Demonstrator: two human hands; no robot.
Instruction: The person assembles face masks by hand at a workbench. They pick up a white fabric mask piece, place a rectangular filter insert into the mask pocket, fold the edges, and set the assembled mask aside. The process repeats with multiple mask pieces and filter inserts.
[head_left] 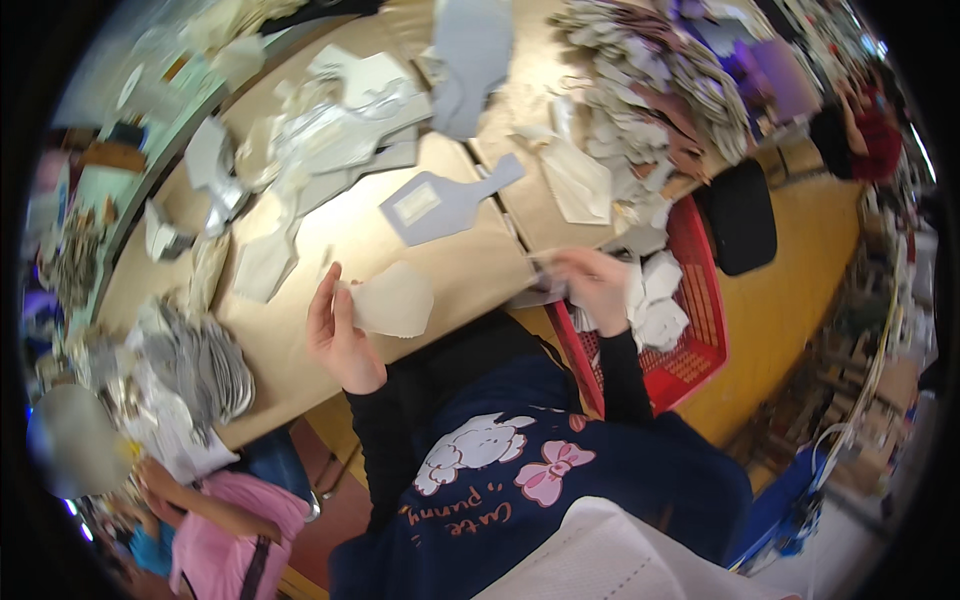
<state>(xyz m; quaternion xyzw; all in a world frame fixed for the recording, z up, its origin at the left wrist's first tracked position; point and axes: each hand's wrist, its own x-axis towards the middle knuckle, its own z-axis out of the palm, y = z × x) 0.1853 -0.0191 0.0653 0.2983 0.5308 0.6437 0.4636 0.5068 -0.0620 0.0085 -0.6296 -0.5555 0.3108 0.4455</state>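
Note:
Near the table's front edge, my left hand (342, 335) pinches a small cream-coloured flat piece (395, 302) with rounded sides, perhaps cloth or leather. My right hand (595, 285) is over the corner between the table and a red plastic basket (705, 290). Motion smears its fingers, and a blurred greyish shape lies beside their tips; whether it is held cannot be made out. Just beyond my hands a flat grey-blue paddle-shaped piece (450, 200) with a pale rectangle rests on the table. White crumpled pieces (660, 305) lie in the basket.
Pale cut pieces and grey shapes (350, 120) are heaped at the far left of the table (470, 270). Layered grey pieces (200, 365) sit at the left edge, larger stacks (660, 85) at the far right. A black chair (738, 215) stands beyond the basket; a person in pink (235, 530) is at lower left.

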